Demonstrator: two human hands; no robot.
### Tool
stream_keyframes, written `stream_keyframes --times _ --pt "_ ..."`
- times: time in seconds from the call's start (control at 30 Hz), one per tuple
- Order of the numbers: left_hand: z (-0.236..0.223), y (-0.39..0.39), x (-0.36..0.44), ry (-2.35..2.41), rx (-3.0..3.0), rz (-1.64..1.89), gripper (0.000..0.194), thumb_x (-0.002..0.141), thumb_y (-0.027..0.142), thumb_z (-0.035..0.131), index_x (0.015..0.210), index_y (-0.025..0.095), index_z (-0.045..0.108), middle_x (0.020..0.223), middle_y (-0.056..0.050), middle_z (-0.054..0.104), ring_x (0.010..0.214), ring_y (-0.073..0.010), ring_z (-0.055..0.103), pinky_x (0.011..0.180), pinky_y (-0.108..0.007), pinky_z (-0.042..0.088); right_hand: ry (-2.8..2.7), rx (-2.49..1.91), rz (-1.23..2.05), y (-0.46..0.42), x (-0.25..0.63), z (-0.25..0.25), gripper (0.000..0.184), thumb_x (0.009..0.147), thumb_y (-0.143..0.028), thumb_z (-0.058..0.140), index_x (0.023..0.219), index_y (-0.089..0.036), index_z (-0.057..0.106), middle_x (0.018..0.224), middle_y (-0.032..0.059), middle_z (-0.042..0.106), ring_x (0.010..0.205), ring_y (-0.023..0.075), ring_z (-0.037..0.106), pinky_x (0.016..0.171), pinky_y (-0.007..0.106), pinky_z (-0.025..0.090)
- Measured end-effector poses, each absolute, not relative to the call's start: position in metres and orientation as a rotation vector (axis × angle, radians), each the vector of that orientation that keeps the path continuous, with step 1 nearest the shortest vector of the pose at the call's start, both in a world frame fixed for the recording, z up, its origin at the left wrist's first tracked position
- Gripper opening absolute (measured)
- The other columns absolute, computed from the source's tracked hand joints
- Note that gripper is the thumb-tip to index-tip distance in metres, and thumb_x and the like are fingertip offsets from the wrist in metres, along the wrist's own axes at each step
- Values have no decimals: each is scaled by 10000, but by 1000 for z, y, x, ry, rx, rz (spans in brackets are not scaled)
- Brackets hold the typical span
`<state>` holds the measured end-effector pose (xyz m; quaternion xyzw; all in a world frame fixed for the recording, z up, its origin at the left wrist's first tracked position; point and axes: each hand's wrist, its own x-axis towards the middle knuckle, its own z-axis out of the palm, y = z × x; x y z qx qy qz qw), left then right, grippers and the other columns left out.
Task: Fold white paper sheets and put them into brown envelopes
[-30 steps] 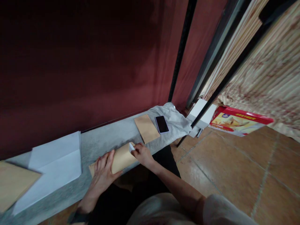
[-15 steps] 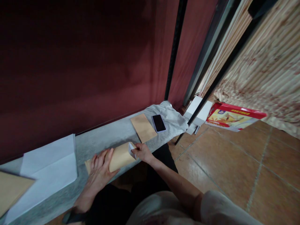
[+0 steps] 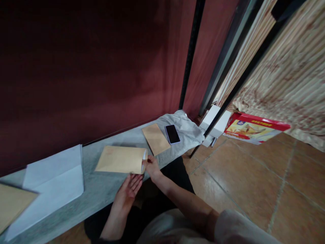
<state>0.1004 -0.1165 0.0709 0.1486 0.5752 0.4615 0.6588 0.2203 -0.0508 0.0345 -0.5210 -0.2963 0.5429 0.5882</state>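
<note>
A tan paper envelope [image 3: 120, 159] lies across the grey bench top [image 3: 101, 189], its open end toward the right. White paper [image 3: 144, 159] shows inside that mouth. My right hand [image 3: 152, 166] pinches the envelope at this end; its fingertips are partly hidden there, and I cannot tell whether they grip the paper too. At the lower edge my left hand [image 3: 128, 189] is turned palm up, fingers stretched out, the tips at or just under the envelope's edge. Another tan envelope [image 3: 156, 138] lies flat beyond my right hand, beside a dark-screened phone [image 3: 172, 134].
White sheets with a fold line [image 3: 56, 176] lie to the left, partly under more tan envelopes [image 3: 15, 205]. Crumpled grey cloth [image 3: 189, 130] covers the bench's right end near black metal posts [image 3: 190, 57]. A white box [image 3: 215, 120] and a red-and-yellow carton [image 3: 256, 128] stand on the tiled floor.
My left hand has come off the envelope's top and moved to its lower edge, turning palm up. The envelope, curved before, now looks flat. My right hand stays at its open end.
</note>
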Motion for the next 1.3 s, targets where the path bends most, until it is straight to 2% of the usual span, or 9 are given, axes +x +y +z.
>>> stream_keyframes --times 0.07,0.2,0.3,0.57,0.73,0.93,1.13,1.23,1.3 --pt "77 -111 115 1203 186 1035 53 912 165 595 907 151 646 871 -96 738 860 -189 746 810 -312 609 -649 -1210 1284 -54 215 34 180 723 -353 653 741 -203 557 640 -28 617 559 127 556 513 227 455" --pt "85 -104 129 1217 116 1138 176 849 -11 567 817 156 613 733 -26 724 660 -131 721 709 -256 611 -597 -1203 1342 -61 213 35 204 725 -381 638 776 -198 564 618 -40 601 492 109 527 427 201 408" --pt "86 -105 127 1231 167 1158 176 817 -23 596 805 152 601 744 -32 740 641 -145 726 668 -255 608 -580 -1192 1402 -62 215 38 201 727 -369 638 804 -200 561 586 -55 586 448 104 509 381 186 380" --pt "76 -98 91 1432 516 1050 171 791 115 681 773 182 525 635 -24 709 539 -143 681 512 -207 512 -632 -1274 1447 -47 222 43 166 762 -310 664 762 -211 532 580 -69 569 497 105 556 480 208 511" --pt "63 -77 65 1598 733 1030 186 768 234 672 916 201 564 558 52 639 436 -112 577 452 -205 428 -724 -1360 1530 -41 222 41 229 774 -325 698 713 -219 505 529 -74 539 471 116 572 488 229 533" --pt "47 -59 47 1797 963 995 530 775 256 607 1286 172 495 504 96 549 382 -133 490 428 -229 344 -913 -1529 1580 -39 216 38 160 866 -263 592 744 -220 497 518 -65 563 429 118 564 478 246 539" --pt "43 -63 38 2122 1491 704 424 879 281 530 1286 176 579 771 -40 693 688 -212 647 633 -288 448 -1207 -1731 1471 -44 225 37 73 880 -186 567 835 -193 624 561 -10 629 537 180 652 587 289 547" --pt "41 -69 39 2185 1593 545 417 927 311 490 1318 194 575 937 -90 728 779 -231 670 692 -309 474 -1501 -1835 1120 -51 233 40 166 872 -174 618 1030 -179 669 869 88 728 853 241 713 798 342 546" --pt "40 -73 40 2207 1698 468 415 940 307 466 1324 198 579 1041 -113 720 817 -232 672 722 -322 490 -1785 -1824 774 -53 238 41 286 910 -189 594 1192 -181 635 1096 131 704 1031 260 675 918 377 516"
